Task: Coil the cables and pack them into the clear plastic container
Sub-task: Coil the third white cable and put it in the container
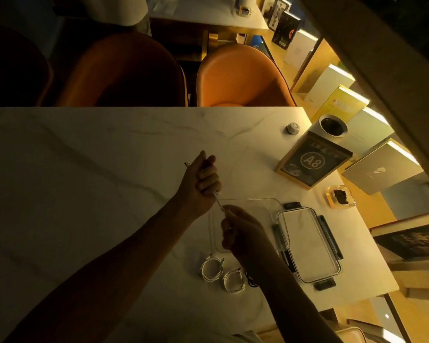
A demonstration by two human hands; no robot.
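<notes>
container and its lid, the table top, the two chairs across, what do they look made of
Container: clear glossy plastic; the table shows through.
Lid: clear plastic too, with darker opaque latches on its edges.
Table top: pale with thin grey veins, so marble or a marble-look slab.
Chairs: smooth orange-brown skin with soft sheen, leather or faux leather.

Looks like a café or bookshop w/ seating: I'm at a marble table (84,169), numbered stand "A8" (312,162), orange chairs (240,78), books displayed on lit shelves (332,85).
</notes>
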